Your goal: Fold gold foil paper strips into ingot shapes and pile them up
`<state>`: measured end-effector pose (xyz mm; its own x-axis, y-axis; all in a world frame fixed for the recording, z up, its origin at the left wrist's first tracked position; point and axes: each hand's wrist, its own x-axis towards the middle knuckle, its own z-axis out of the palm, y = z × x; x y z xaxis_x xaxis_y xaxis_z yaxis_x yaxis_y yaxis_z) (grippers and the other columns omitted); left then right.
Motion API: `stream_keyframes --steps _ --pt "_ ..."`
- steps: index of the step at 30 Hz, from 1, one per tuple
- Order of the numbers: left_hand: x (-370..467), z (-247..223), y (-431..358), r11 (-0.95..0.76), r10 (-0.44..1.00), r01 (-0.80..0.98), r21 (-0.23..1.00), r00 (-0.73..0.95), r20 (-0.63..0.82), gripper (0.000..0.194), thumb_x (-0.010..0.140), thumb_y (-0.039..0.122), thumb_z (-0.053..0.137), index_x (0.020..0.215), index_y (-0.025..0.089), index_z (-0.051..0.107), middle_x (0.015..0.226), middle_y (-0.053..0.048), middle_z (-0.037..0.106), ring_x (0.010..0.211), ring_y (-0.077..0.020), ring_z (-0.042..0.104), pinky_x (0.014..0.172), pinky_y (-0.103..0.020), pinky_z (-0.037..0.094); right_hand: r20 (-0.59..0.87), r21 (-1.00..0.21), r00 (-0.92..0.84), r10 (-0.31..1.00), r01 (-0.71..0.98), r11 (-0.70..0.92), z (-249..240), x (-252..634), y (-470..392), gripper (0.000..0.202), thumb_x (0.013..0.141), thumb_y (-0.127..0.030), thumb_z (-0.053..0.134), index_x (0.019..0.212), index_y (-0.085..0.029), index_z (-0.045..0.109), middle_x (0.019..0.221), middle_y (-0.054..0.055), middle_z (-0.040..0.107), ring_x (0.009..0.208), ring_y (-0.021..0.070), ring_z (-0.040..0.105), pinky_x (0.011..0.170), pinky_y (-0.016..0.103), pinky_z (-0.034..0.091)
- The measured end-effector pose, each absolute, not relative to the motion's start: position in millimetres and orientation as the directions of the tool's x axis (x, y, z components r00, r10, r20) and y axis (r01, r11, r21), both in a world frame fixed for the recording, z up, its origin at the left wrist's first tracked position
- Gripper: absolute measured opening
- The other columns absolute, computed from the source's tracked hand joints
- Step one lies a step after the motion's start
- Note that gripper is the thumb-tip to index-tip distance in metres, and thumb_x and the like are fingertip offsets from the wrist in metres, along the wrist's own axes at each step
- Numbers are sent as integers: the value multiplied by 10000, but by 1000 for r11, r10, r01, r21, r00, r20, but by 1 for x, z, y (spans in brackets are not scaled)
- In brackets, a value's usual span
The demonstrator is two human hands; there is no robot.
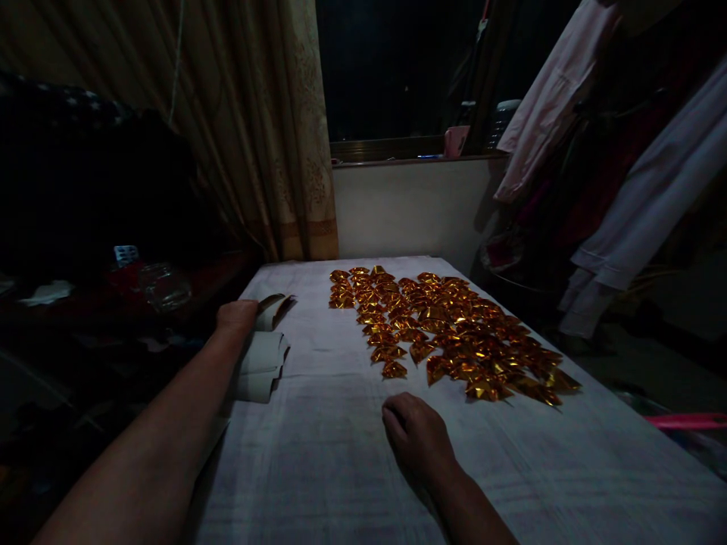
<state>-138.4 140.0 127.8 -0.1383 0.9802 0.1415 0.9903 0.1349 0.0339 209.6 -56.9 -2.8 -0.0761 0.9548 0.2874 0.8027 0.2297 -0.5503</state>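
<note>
My left hand [237,315] reaches to the table's left edge and is closed at the end of a curled pale sheet [271,312]; its fingertips are turned away, so what they grip is hard to see. More pale sheets [261,363] lie nearer along that edge. My right hand [417,431] rests on the white cloth [318,446] with its fingers curled in, and nothing shows in it. Beyond it, many shiny gold foil pieces [437,318] lie in rows and a dense cluster.
A curtain [273,136] hangs behind the table's left side. A pink cup [456,141] stands on the window sill. Clothes [641,197] hang at the right. A clear glass container [164,288] and dark items are at the left.
</note>
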Motion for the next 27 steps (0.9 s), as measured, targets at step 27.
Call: stream_keyframes --steps 27 --pt "-185 28 53 -226 971 966 129 233 -42 677 868 593 495 1403 183 563 1553 -91 429 1406 -282 447 1156 -362 345 202 -492 -106 974 849 194 10 211 -58 181 893 -206 521 873 -221 701 909 38 713 876 190 642 779 270 414"
